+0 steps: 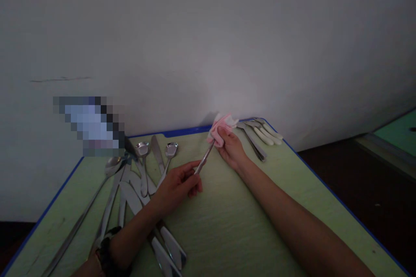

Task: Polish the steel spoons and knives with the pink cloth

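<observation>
Above the table's middle, my left hand [180, 184] pinches the lower end of a slim piece of metal cutlery [205, 157], which slants up and to the right. Folded around its upper end is a pink and white cloth [221, 128], gripped by my right hand [231, 147]. The cloth hides that end, so whether it is a spoon, fork or knife cannot be made out. Under and beside my left forearm lie several knives [131, 194] and spoons [142, 149]. Just right of my right hand rests a small group of cutlery, some with cream handles [264, 135].
The pale green table [227, 233] has a blue edge and meets a grey wall [208, 43] at the back. A long-handled spoon [78, 225] lies along the left side. A blurred-out object [91, 125] stands at the back left. Dark floor [351, 177] shows on the right.
</observation>
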The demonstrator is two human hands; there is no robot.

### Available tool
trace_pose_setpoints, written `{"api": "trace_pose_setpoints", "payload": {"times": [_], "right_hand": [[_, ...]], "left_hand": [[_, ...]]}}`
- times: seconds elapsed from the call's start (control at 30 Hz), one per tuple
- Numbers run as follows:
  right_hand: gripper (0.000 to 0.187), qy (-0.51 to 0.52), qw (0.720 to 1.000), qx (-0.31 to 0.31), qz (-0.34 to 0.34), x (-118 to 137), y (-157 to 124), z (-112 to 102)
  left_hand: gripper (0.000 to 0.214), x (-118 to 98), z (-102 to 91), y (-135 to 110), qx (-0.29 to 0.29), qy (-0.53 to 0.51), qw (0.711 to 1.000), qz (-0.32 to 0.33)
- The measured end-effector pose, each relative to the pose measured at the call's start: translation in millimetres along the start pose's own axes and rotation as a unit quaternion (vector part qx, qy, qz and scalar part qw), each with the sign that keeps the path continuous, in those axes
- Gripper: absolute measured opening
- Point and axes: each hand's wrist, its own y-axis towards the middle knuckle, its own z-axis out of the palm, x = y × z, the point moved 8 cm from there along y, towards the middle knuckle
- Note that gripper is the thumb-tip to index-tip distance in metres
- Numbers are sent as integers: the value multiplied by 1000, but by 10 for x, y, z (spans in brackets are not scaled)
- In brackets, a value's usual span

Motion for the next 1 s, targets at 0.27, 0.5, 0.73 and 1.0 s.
{"api": "trace_pose_setpoints", "payload": {"times": [0.27,0.5,0.73,1.0], "right_hand": [[19,-30,999,11,3,-24,-2,21],[9,55,998,1,16,37,-30,31],[20,111,993,22,38,43,-35,38],[18,-14,1000,25,5,-29,4,45]], "left_hand": [[51,-29,-3,-7,-13,12,1000,11],[48,-31,-5,1,-11,28,999,18],[48,-16,-2,3,-7,29,999,13],[54,-31,33,-19,-4,36,999,-4]]}}
